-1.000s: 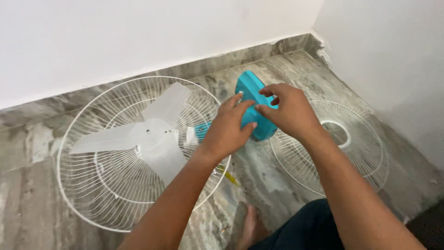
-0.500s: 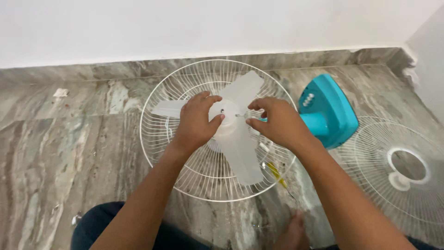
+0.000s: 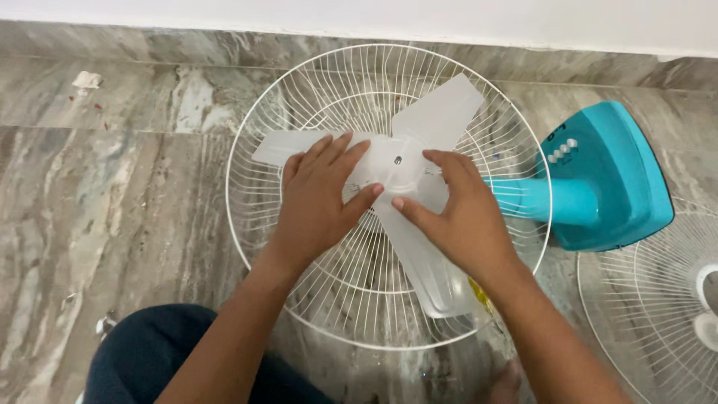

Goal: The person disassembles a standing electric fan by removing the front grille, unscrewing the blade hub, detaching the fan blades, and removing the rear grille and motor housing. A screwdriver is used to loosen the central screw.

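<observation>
A translucent white three-bladed fan blade [image 3: 437, 112] lies inside a round white wire grille [image 3: 238, 224] on the marble floor. My left hand [image 3: 321, 198] lies over the left blade, its thumb against the hub [image 3: 396, 161]. My right hand [image 3: 456, 213] covers the lower right blade, thumb pointing at the hub from the other side. Both hands hold the blade around its centre. The teal fan body [image 3: 613, 179] lies to the right, its neck reaching under the grille.
A second white wire grille [image 3: 643, 299] lies at the lower right. A yellow-handled tool [image 3: 479, 292] shows under my right wrist. A scrap of paper [image 3: 86, 78] sits at the far left by the wall skirting. My knee [image 3: 149, 352] and foot [image 3: 508, 381] are at the bottom.
My hands left the teal fan body and moved left onto the fan blade. They have now settled flat around its hub. The view has shifted left and closer.
</observation>
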